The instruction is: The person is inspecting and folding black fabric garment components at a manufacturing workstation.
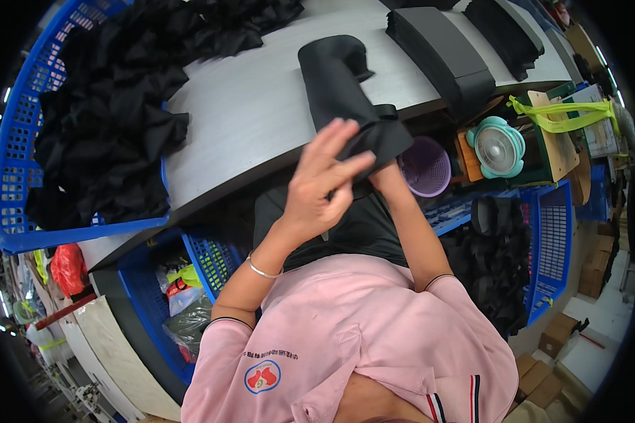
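The person's left hand (324, 180), bare and slightly blurred, was raised over the near end of a long, curved black piece of smooth sheet material (335, 81). Its fingers were spread wide, with nothing visible gripped between them; whether the fingertips touched the black piece could not be told. A thin silver-coloured bangle (262, 271) circled that wrist. The right hand (383, 176) reached up beneath the near end of the same piece, which covered most of it, so the set of its fingers could not be told.

The black piece extended from the two hands over the edge of a pale grey tabletop (226, 134), its far end curling above the surface. To its right lay a thick stack of flat dark grey sheets (441, 53), and beyond that a second, black stack (504, 35). On the left, a blue plastic lattice-sided crate (85, 238) held a heap of crumpled black fabric pieces (113, 120). Below the table's edge, near the right forearm, were a purple perforated plastic basket (430, 169) and a round teal fan (499, 146).
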The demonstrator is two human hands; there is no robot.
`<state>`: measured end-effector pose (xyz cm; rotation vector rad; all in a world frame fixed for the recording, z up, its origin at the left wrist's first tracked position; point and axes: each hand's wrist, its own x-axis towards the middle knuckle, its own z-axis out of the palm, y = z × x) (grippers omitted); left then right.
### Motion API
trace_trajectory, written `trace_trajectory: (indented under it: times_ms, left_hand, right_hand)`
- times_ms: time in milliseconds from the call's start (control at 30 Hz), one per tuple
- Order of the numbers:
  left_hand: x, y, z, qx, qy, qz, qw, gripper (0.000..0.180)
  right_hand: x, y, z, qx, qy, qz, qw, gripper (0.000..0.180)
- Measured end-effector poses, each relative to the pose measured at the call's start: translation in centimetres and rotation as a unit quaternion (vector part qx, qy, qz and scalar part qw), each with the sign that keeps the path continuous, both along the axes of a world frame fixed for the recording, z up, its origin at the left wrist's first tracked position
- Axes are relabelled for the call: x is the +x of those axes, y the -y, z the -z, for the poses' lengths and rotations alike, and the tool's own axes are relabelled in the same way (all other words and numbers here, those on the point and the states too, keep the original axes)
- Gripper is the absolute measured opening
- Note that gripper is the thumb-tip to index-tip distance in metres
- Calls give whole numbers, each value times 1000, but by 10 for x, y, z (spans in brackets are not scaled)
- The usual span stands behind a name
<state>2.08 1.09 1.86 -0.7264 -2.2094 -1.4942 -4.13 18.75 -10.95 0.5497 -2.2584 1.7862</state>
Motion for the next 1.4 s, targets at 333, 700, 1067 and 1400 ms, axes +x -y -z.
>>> trace_trajectory:
  times_ms: [333,700,1067,1400]
  left_hand:
    - [28,-16,18,5,66,-210,975,79]
    - [29,-32,24,141,89,-161,973,76]
    - [28,-34,41,106,104,-161,976,86]
    - [26,-1,29,125,111,-166,972,64]
  right_hand:
    - [19,23,-86,-441,345,77,825,48]
    - [26,27,-69,-461,310,38,831,38]
    - [14,35,-38,-591,330,-90,730,44]
    - [11,75,-82,-462,372,124,796,41]
